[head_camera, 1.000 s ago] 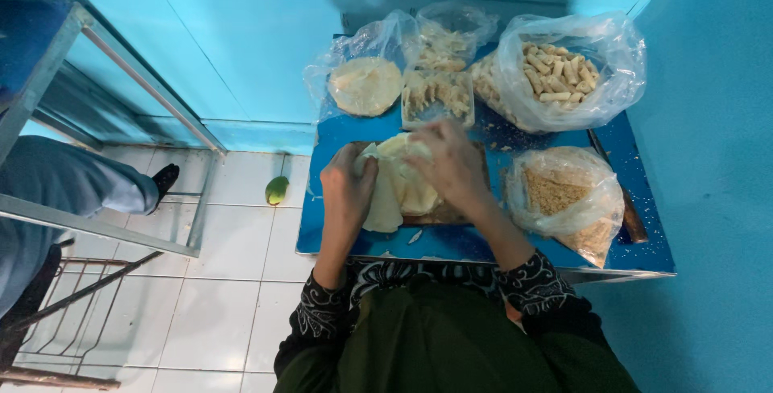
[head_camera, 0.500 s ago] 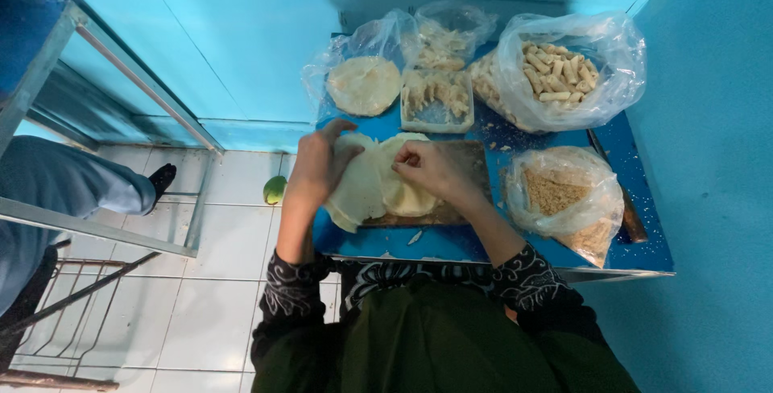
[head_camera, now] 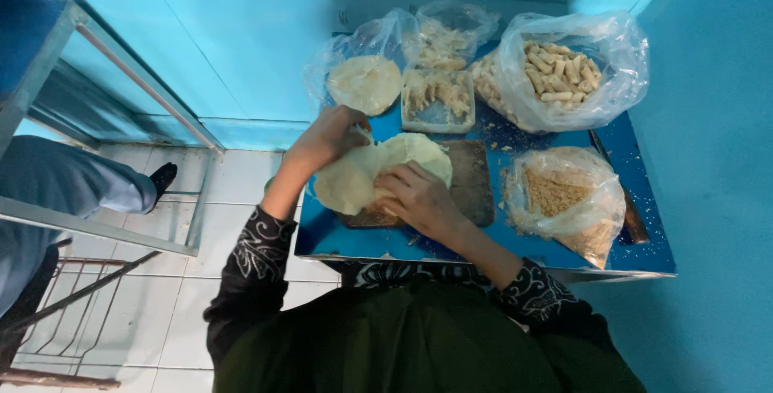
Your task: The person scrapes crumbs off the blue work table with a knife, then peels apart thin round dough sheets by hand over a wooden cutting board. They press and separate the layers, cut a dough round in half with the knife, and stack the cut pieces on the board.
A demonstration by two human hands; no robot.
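Seen from above, a small blue-topped bench (head_camera: 644,244) stands against a turquoise painted wall (head_camera: 241,39), with a white tiled floor (head_camera: 161,312) to its left and a grey metal frame (head_camera: 121,63) standing over those tiles. At the back right of the bench sits a large clear plastic bag of pale finger-shaped rolls (head_camera: 564,71); just in front of it lies a second clear plastic bag of brown crumbs (head_camera: 568,200), with crumbs scattered on the blue surface near it. A dark rectangular wooden board (head_camera: 475,188) lies in the middle of the bench, and on its left part rests a stack of thin, round, pale yellow wrapper sheets (head_camera: 403,155), partly overhanging the board's left edge. The person, in dark sleeves with white patterned cuffs, bends over the stack: the left hand (head_camera: 326,137) curls its fingers around the far left edge of the top sheet, pinching it, while the right hand (head_camera: 419,200) lies palm down on the near side of the stack, fingers bent and pressing on the sheets. Behind the board stands a clear rectangular plastic tub of short pale pieces (head_camera: 437,99), and left of that a clear bag holding a round stack of pale discs (head_camera: 364,83).
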